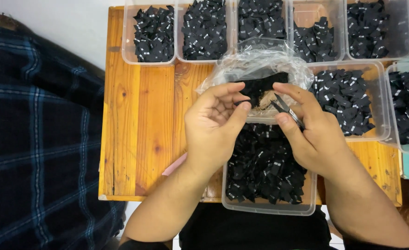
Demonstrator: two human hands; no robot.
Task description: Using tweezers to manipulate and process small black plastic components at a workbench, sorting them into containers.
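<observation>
My left hand (216, 122) pinches a small black fabric label (242, 103) between thumb and fingers. My right hand (313, 132) grips small metal scissors (287, 110), their blades pointing at the label. Both hands hover above a clear plastic tub (269, 209) full of black labels at the table's near edge. Just behind the hands lies a crumpled clear plastic bag (260, 62) with more black labels inside.
Several clear tubs of black labels (154, 33) line the back and right side of the wooden table (139, 120). A pink strip (174, 165) lies by my left wrist. Dark plaid cloth (38, 139) fills the left side.
</observation>
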